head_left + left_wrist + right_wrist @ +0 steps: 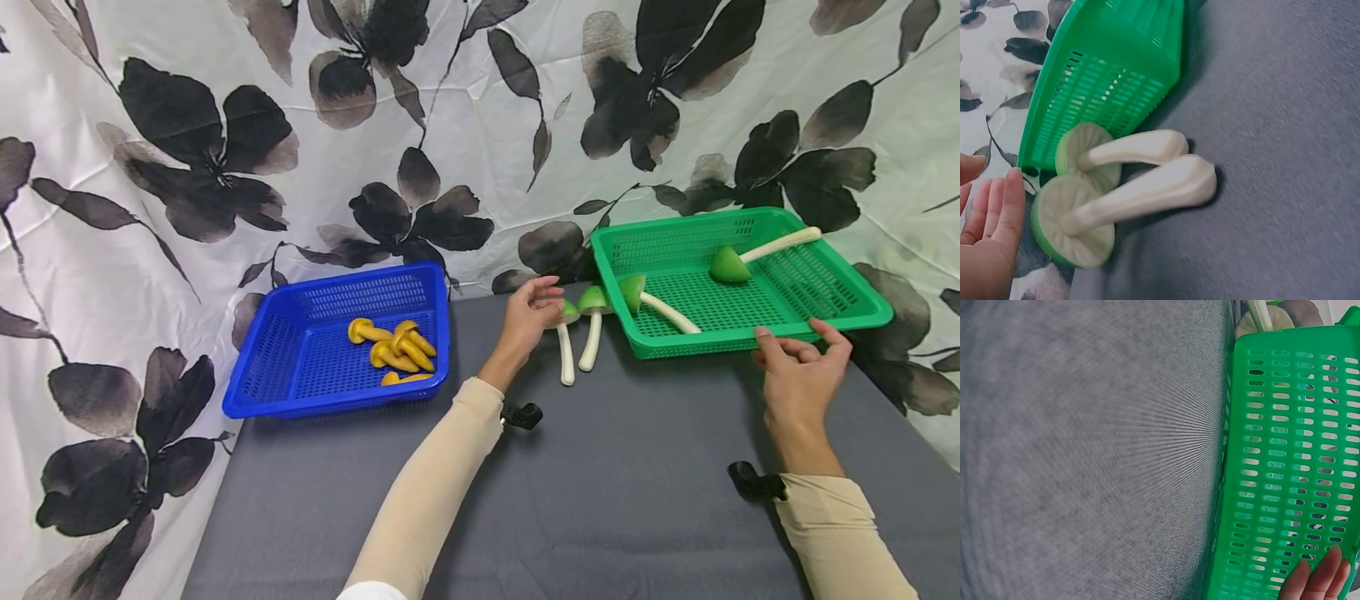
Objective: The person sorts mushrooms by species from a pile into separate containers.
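In the head view my left hand (528,321) is beside two toy mushrooms with green caps and white stems. The nearer mushroom (1141,197) lies against the farther mushroom (1138,150), both next to the green basket (701,342). Nothing is held in the left hand; its fingers extend just past the caps in the left wrist view. My right hand (806,379) touches the basket's front rim, and its fingertips (1322,575) rest on the outer wall. Inside that basket are one green mushroom (667,312) at the left and another mushroom (776,246) leaning on the back rim.
A blue basket (300,408) on the left holds several yellow toy mushrooms (393,354). Both baskets stand along the back of a grey cloth-covered table (600,500). Behind rises a white curtain (487,125) with black and grey flowers.
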Demonstrator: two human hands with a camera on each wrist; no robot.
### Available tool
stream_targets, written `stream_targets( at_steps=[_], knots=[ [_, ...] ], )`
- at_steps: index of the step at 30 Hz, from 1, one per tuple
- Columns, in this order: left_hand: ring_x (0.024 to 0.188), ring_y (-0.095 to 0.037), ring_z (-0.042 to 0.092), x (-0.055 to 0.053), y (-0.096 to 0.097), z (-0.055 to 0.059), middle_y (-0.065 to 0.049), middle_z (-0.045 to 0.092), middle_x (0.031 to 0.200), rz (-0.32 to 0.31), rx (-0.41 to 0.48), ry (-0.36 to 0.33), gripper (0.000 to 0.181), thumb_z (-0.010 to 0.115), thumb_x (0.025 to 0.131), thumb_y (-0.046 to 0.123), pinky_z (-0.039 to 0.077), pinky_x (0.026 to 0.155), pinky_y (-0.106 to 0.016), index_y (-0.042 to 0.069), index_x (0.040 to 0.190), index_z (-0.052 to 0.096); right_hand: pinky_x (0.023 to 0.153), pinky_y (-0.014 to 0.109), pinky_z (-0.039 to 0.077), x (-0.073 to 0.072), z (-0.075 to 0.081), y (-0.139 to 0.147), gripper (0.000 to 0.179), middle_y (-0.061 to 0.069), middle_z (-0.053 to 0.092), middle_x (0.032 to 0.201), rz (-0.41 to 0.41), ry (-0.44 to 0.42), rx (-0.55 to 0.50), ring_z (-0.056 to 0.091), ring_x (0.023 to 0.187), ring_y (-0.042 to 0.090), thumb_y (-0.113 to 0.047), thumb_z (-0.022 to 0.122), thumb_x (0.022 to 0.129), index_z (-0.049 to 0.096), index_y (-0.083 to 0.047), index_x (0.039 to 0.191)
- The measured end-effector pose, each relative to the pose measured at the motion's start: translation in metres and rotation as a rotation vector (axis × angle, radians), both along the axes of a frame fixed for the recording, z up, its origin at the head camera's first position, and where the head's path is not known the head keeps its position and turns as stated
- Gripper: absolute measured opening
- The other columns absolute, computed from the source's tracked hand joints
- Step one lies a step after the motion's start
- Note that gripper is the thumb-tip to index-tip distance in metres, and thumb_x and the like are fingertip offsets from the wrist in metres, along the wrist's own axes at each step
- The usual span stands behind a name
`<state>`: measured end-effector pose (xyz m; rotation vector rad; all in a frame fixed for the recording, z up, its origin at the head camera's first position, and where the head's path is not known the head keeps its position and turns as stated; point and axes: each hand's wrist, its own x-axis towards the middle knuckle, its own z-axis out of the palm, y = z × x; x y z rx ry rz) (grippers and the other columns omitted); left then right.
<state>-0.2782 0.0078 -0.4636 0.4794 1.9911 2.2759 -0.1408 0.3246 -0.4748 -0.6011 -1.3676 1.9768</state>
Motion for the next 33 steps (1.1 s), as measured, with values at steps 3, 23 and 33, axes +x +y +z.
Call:
stream_targets(
  at_steps=[3, 23, 33],
  knots=[
    [0.102, -0.018, 0.067, 0.002, -0.006, -0.005, -0.022, 0.063, 0.128, 0.004, -0.002, -0.031, 0.044, 0.066, 0.093, -0.006, 0.062, 0.086, -0.043, 0.011, 0.134, 0.063, 0.06, 0.016, 0.057, 0.0, 0.0, 0.0, 0.074, 0.004, 0.063, 0.088, -0.003, -0.009, 0.001, 0.065, 0.062, 0.013, -0.01, 0.084, 0.082, 0.04, -0.022, 0.139],
    [0.1, -0.025, 0.069, 0.021, -0.022, -0.037, -0.028, 0.062, 0.124, 0.003, -0.02, -0.078, 0.047, 0.069, 0.092, -0.006, 0.063, 0.081, -0.036, 0.003, 0.137, 0.058, 0.06, 0.016, 0.057, -0.001, -0.005, 0.001, 0.076, 0.005, 0.063, 0.089, -0.002, 0.001, -0.014, 0.065, 0.061, 0.014, -0.011, 0.086, 0.08, 0.04, -0.022, 0.139],
    [0.096, -0.018, 0.068, 0.028, -0.017, -0.047, -0.03, 0.059, 0.129, -0.026, -0.028, -0.082, 0.05, 0.068, 0.092, -0.005, 0.062, 0.083, -0.038, 0.003, 0.14, 0.056, 0.06, 0.017, 0.058, -0.002, -0.006, 0.003, 0.076, 0.005, 0.063, 0.087, -0.006, 0.016, -0.024, 0.065, 0.06, 0.014, -0.01, 0.087, 0.079, 0.04, -0.021, 0.139]
  ],
)
